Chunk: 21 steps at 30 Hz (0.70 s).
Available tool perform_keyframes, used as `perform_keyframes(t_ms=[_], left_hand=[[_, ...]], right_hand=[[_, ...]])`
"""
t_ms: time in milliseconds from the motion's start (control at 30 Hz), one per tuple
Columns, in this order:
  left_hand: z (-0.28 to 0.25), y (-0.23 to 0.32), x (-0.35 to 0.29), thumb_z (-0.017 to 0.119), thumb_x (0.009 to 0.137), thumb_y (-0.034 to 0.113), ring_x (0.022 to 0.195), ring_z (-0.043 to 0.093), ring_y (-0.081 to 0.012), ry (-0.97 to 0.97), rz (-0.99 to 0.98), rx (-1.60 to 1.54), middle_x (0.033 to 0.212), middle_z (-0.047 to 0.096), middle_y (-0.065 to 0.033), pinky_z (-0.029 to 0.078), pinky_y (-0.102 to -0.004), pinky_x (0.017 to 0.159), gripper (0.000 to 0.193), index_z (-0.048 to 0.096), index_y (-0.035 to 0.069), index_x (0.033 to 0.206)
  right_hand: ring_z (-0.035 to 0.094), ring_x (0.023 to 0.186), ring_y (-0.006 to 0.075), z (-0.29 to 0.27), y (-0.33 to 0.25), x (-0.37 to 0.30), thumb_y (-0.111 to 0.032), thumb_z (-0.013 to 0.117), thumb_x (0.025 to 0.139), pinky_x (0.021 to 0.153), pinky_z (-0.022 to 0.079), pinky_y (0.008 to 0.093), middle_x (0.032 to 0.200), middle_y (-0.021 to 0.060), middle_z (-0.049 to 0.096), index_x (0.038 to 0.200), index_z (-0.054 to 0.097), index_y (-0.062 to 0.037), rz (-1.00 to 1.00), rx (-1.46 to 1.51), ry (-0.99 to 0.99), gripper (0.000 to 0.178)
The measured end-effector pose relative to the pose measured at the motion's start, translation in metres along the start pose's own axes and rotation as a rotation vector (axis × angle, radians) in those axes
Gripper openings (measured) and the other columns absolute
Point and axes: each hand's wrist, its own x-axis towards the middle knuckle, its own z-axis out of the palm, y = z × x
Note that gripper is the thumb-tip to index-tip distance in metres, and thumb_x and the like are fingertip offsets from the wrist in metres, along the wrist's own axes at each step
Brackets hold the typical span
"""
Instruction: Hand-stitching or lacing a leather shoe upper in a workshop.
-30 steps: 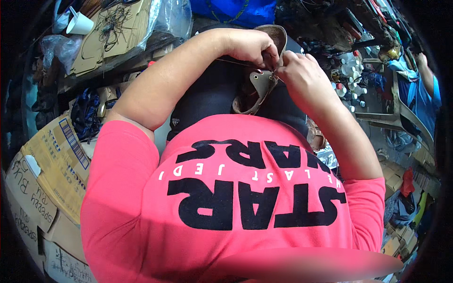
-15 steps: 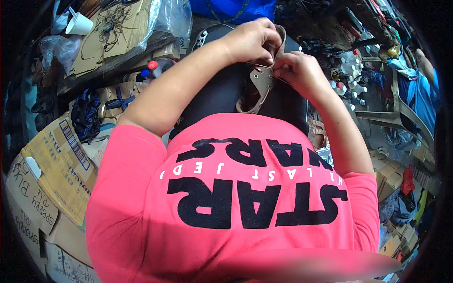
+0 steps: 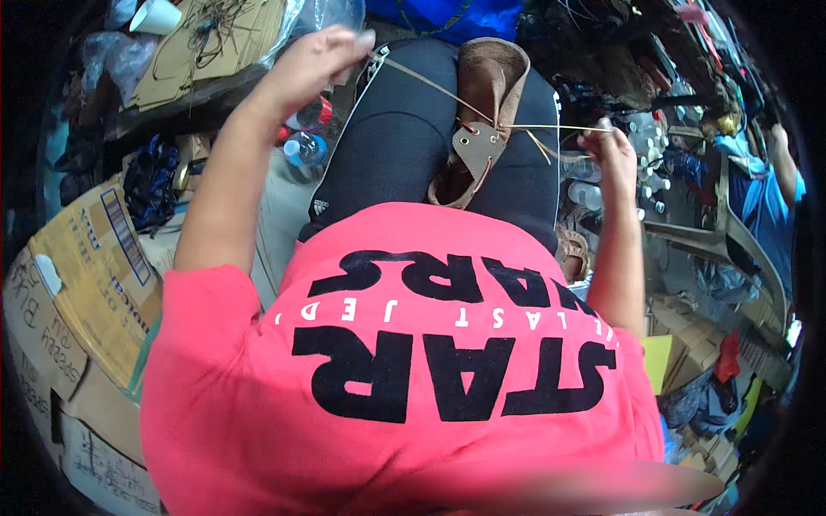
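Observation:
Across my dark-trousered thighs lies a brown leather shoe upper (image 3: 492, 73), its eyelet flap (image 3: 474, 148) turned toward me. A thin pale thread (image 3: 422, 79) runs from the seam near the flap, stretched out to both sides. My left hand (image 3: 323, 62), raised at the far left, pinches the end on that side. Out to the right, my right hand (image 3: 613, 150) has its fingers closed on the other length of thread, which is pulled straight. A loose tail of thread hangs beside the seam. Neither hand touches the leather.
Left of my leg stand plastic bottles (image 3: 305, 150). A cardboard stack (image 3: 206, 52) and a white cup (image 3: 156, 15) are at the far left. More bottles (image 3: 647, 142) and a chair-like frame (image 3: 731, 228) stand to the right. Another person's arm (image 3: 781, 163) shows at the right edge.
Both hands were together at the shoe upper. They have moved apart, left hand to the left and right hand to the right, drawing the thread out between them.

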Motion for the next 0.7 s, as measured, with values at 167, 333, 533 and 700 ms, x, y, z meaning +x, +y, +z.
perform_keyframes(t_ms=[167, 333, 533, 700], left_hand=[[0.054, -0.005, 0.015, 0.042, 0.099, 0.032, 0.068, 0.049, -0.0135, -0.074, 0.084, -1.341, 0.073, 0.052, -0.0010, 0.041, -0.0348, 0.078, 0.043, 0.043, 0.012, 0.060], [0.032, -0.037, 0.029, 0.041, 0.099, 0.034, 0.057, 0.037, -0.0164, -0.618, 0.105, -1.412, 0.053, 0.031, 0.0007, 0.043, -0.0361, 0.077, 0.048, 0.033, 0.015, 0.056], [0.013, -0.048, 0.029, 0.044, 0.097, 0.041, 0.069, 0.058, -0.0144, -0.037, -0.017, -0.603, 0.075, 0.062, -0.0056, 0.049, -0.0314, 0.073, 0.040, 0.058, 0.008, 0.079], [-0.068, -0.054, 0.009, 0.054, 0.093, 0.031, 0.065, 0.044, -0.0023, 0.314, 0.502, -0.090, 0.093, 0.066, 0.0002, 0.039, -0.0214, 0.059, 0.032, 0.064, 0.010, 0.115]], right_hand=[[0.061, 0.088, 0.0230, 0.026, -0.001, -0.001, -0.034, 0.043, 0.098, 0.087, 0.045, 0.0403, 0.089, 0.0098, 0.064, 0.082, 0.059, -0.0047, 0.285, 1.342, -0.328, 0.037], [0.024, 0.044, 0.0095, 0.012, -0.002, -0.026, -0.036, 0.039, 0.099, 0.056, 0.030, 0.0279, 0.051, -0.0039, 0.027, 0.061, 0.038, -0.0129, 0.257, 1.071, -0.500, 0.045], [0.054, 0.071, 0.0174, -0.009, 0.028, -0.020, -0.037, 0.047, 0.097, 0.086, 0.046, 0.0379, 0.073, 0.0034, 0.055, 0.077, 0.053, -0.0086, 0.333, 0.878, -0.418, 0.035], [0.060, 0.084, 0.0176, -0.046, 0.057, -0.037, -0.010, 0.057, 0.090, 0.075, 0.050, 0.0341, 0.109, 0.0062, 0.059, 0.137, 0.041, -0.0164, 0.355, 0.323, -0.191, 0.051]])
